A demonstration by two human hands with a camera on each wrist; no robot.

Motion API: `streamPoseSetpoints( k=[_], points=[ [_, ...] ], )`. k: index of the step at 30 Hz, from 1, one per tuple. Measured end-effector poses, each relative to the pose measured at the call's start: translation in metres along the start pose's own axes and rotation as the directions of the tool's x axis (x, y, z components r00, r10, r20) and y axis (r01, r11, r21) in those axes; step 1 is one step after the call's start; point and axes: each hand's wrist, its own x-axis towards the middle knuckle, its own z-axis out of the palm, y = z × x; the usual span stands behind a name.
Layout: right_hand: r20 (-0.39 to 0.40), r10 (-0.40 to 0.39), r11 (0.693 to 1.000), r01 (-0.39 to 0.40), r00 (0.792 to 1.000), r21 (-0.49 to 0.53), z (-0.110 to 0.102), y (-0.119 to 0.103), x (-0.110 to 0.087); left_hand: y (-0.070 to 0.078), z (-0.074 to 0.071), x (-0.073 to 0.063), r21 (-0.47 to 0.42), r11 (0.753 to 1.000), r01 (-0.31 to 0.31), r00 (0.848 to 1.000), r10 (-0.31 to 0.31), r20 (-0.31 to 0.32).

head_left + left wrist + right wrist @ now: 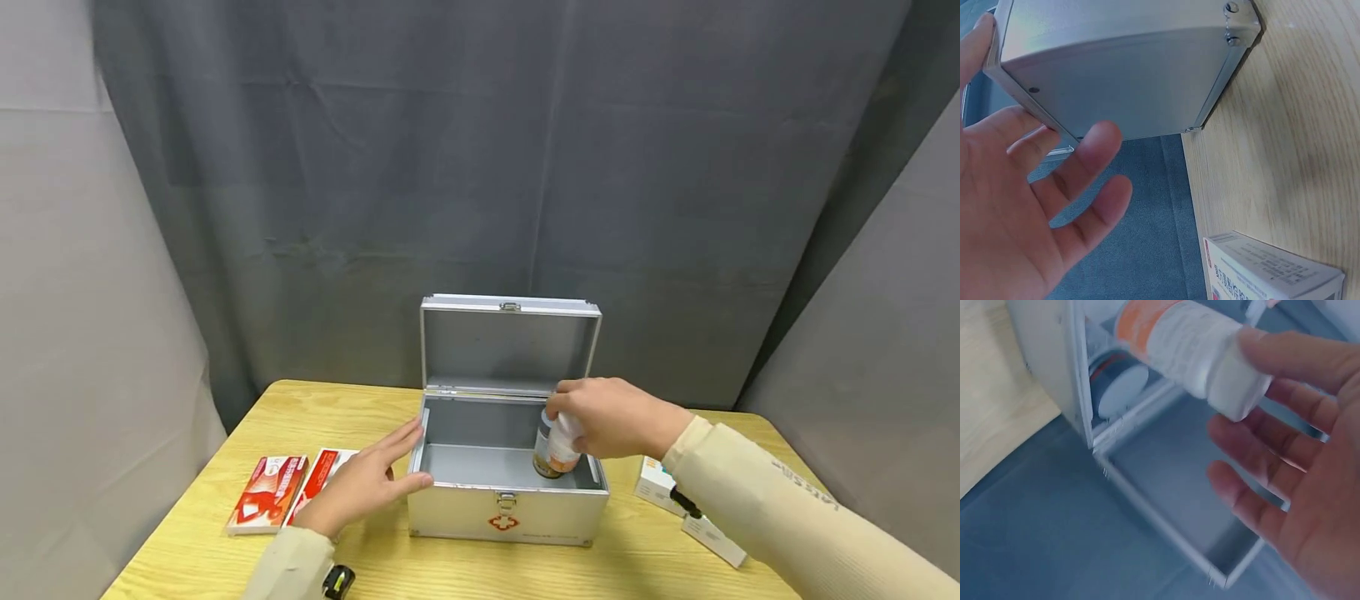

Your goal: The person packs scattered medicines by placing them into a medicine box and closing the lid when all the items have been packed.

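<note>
An aluminium first-aid box (pixel 457 510) stands on the table with its lid (pixel 510 346) raised and a red cross emblem on its front. My right hand (pixel 611 417) pinches the white cap of a pill bottle (pixel 1175 347), white with an orange band, over the right end of the box. A second bottle (pixel 542 457), dark with a pale lid, stands inside beside it, partly hidden. On the left, my left hand (pixel 367 485) rests at the box's rim and side wall with its fingers spread and holds nothing.
Two red-and-white medicine boxes, one at the far left (pixel 268 492) and one partly behind the left hand (pixel 318 479), lie on the wooden table (pixel 360 571). Right of the first-aid box are white cartons (pixel 712 540), partly under the right forearm. Grey curtains (pixel 375 183) hang behind.
</note>
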Motion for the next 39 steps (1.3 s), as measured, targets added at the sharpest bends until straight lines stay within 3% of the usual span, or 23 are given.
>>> streamPoseSetpoints(
  k=[9, 22, 31, 39],
  points=[
    [0.117, -0.029, 0.998, 0.034, 0.993, -0.045, 0.008, -0.011, 0.022, 0.004, -0.002, 0.006, -0.005, 1.000, -0.027, 1.000, 0.027, -0.013],
    [0.155, -0.077, 0.994, 0.088, 0.985, -0.063, 0.011, -0.009, 0.028, 0.008, 0.000, 0.004, -0.001, 1.000, -0.029, 0.999, 0.029, -0.017],
    [0.153, -0.077, 0.996, 0.083, 0.985, -0.037, 0.027, 0.003, 0.035, 0.013, -0.010, 0.013, 0.007, 1.000, -0.027, 1.000, 0.027, -0.004],
    [0.192, -0.063, 0.998, 0.066, 0.979, -0.009, 0.041, 0.009, 0.035, 0.014, -0.008, 0.010, 0.001, 1.000, -0.021, 1.000, 0.021, 0.017]
  ],
)
